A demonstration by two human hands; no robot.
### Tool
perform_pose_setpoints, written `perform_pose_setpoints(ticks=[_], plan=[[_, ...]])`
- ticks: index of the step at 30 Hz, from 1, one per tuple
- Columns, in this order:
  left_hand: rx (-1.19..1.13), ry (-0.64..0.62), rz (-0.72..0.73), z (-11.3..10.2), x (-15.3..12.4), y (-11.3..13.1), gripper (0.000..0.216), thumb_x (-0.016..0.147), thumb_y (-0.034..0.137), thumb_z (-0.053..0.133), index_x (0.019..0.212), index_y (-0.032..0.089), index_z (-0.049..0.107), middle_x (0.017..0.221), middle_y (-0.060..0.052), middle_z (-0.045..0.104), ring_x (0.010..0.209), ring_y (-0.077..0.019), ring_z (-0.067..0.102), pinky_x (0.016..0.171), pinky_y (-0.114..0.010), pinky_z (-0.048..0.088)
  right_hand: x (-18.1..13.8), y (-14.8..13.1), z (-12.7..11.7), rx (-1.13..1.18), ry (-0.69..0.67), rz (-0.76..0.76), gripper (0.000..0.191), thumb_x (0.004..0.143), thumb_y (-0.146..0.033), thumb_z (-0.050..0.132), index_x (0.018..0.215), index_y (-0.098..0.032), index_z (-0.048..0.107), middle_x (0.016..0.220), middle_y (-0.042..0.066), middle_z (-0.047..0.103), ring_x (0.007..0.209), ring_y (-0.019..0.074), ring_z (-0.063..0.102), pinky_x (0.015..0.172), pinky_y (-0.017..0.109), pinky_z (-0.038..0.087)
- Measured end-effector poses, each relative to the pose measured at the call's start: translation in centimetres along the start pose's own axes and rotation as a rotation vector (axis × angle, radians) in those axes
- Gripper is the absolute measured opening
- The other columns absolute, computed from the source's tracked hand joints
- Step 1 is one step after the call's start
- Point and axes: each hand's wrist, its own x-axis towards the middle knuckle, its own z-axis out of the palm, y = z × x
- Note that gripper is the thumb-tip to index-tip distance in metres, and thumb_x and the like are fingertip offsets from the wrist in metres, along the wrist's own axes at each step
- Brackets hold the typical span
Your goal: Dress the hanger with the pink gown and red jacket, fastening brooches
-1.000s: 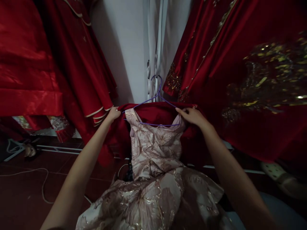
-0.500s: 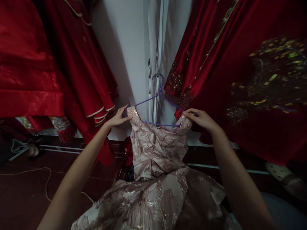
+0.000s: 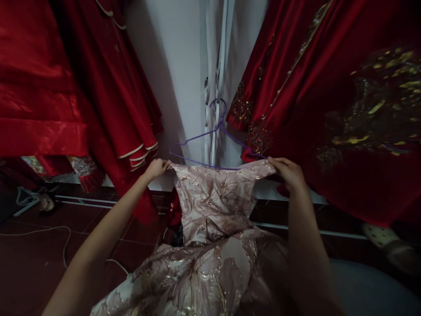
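Observation:
A pale pink dress [image 3: 213, 206] with a gold leaf pattern hangs in front of me, its skirt spreading toward the bottom of the view. My left hand [image 3: 158, 168] is closed on its left shoulder and my right hand [image 3: 289, 172] is closed on its right shoulder, stretching the neckline wide. A thin purple wire hanger [image 3: 210, 140] sits just above and behind the neckline, its hook up against the white wall [image 3: 171, 79].
Red satin garments [image 3: 82, 87] hang at the left, and a red gown with gold embroidery [image 3: 345, 109] hangs at the right. White straps [image 3: 215, 66] dangle down the wall. A dark red tiled floor [image 3: 33, 254] carries a white cable. A white rail [image 3: 82, 202] runs low along the wall.
A red garment that lay over the hanger has dropped away. My hands moved from the hanger ends to the dress shoulders and pulled them apart and down off the hanger.

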Motion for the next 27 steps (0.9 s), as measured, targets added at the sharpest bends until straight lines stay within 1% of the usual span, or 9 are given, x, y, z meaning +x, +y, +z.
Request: perform_pose_setpoints(ticks=[3, 6, 9, 13, 16, 18, 22, 25, 27], plan=[[0.11, -0.25, 0.075, 1.2, -2.1, 1.9, 0.019, 0.075, 0.029, 0.051, 0.072, 0.019, 0.066, 0.072, -0.007, 0.067, 0.072, -0.0178, 0.062, 0.062, -0.022, 0.041, -2.0, 1.6, -1.5, -0.127, -0.202, 0.107, 0.034, 0.053, -0.047, 0.074, 0.073, -0.02, 0.069, 0.072, 0.002, 0.068, 0.066, 0.0184, 0.06, 0.061, 0.03, 0.046], [0.247, -0.248, 0.269, 1.4, -3.9, 6.6, 0.018, 0.074, 0.026, 0.052, 0.073, 0.016, 0.067, 0.077, -0.013, 0.067, 0.078, -0.0235, 0.064, 0.068, -0.029, 0.044, -4.4, 1.2, -2.0, -0.23, -0.562, 0.047, 0.035, 0.058, -0.051, 0.071, 0.076, -0.021, 0.07, 0.082, 0.005, 0.069, 0.079, 0.023, 0.061, 0.069, 0.033, 0.048], [0.311, -0.226, 0.504, 0.9, -4.6, 12.1, 0.019, 0.077, 0.022, 0.05, 0.077, 0.015, 0.067, 0.075, -0.014, 0.066, 0.075, -0.0238, 0.064, 0.068, -0.031, 0.046, -5.9, -0.4, -1.5, -0.226, -0.641, -0.021, 0.039, 0.061, -0.055, 0.068, 0.08, -0.021, 0.069, 0.088, 0.006, 0.069, 0.087, 0.0238, 0.06, 0.078, 0.033, 0.046], [0.242, -0.069, 0.738, 0.5, -2.6, 17.0, 0.031, 0.087, 0.029, 0.04, 0.083, 0.013, 0.066, 0.091, -0.014, 0.065, 0.087, -0.0211, 0.061, 0.081, -0.033, 0.046, -6.4, -2.2, -0.6, -0.17, -0.583, -0.107, 0.038, 0.068, -0.056, 0.063, 0.086, -0.022, 0.065, 0.092, 0.004, 0.066, 0.089, 0.0203, 0.059, 0.081, 0.03, 0.045], [0.122, 0.1, 0.81, 2.0, 0.0, 17.9, 0.034, 0.089, 0.034, 0.037, 0.093, 0.015, 0.066, 0.124, -0.012, 0.052, 0.115, -0.022, 0.047, 0.101, -0.04, 0.033, -6.3, -2.2, -0.4, -0.168, -0.51, -0.186, 0.035, 0.071, -0.054, 0.061, 0.087, -0.023, 0.063, 0.093, 0.003, 0.065, 0.088, 0.0185, 0.058, 0.08, 0.03, 0.045], [0.093, 0.091, 0.79, 3.7, 0.9, 17.8, 0.033, 0.089, 0.034, 0.038, 0.094, 0.016, 0.066, 0.129, -0.011, 0.047, 0.118, -0.0219, 0.043, 0.103, -0.042, 0.03, -6.0, -1.6, -0.4, -0.174, -0.403, -0.22, 0.034, 0.071, -0.054, 0.06, 0.086, -0.023, 0.062, 0.089, 0.002, 0.064, 0.084, 0.0177, 0.058, 0.078, 0.03, 0.045], [0.093, 0.103, 0.743, 6.0, -1.6, 17.6, 0.035, 0.088, 0.037, 0.04, 0.086, 0.016, 0.068, 0.13, -0.011, 0.045, 0.113, -0.0239, 0.043, 0.097, -0.044, 0.032, -4.6, 0.3, -0.4, -0.086, -0.047, -0.176, 0.036, 0.069, -0.055, 0.058, 0.084, -0.022, 0.058, 0.084, 0.001, 0.062, 0.079, 0.0178, 0.057, 0.071, 0.03, 0.046], [0.119, 0.177, 0.71, 5.2, -4.7, 17.6, 0.036, 0.088, 0.038, 0.038, 0.089, 0.018, 0.067, 0.129, -0.01, 0.045, 0.111, -0.0244, 0.041, 0.096, -0.044, 0.032, -3.7, 1.6, -0.3, -0.015, 0.204, -0.092, 0.039, 0.067, -0.056, 0.058, 0.086, -0.022, 0.055, 0.085, 0.001, 0.061, 0.078, 0.0184, 0.058, 0.068, 0.031, 0.046], [0.153, 0.198, 0.693, 4.1, -6.1, 17.5, 0.034, 0.089, 0.037, 0.037, 0.094, 0.019, 0.066, 0.127, -0.009, 0.046, 0.109, -0.0241, 0.042, 0.094, -0.044, 0.032, -3.4, 1.9, -0.4, -0.005, 0.289, -0.069, 0.04, 0.067, -0.058, 0.058, 0.087, -0.023, 0.054, 0.086, 0.001, 0.061, 0.078, 0.0193, 0.058, 0.067, 0.031, 0.046]])
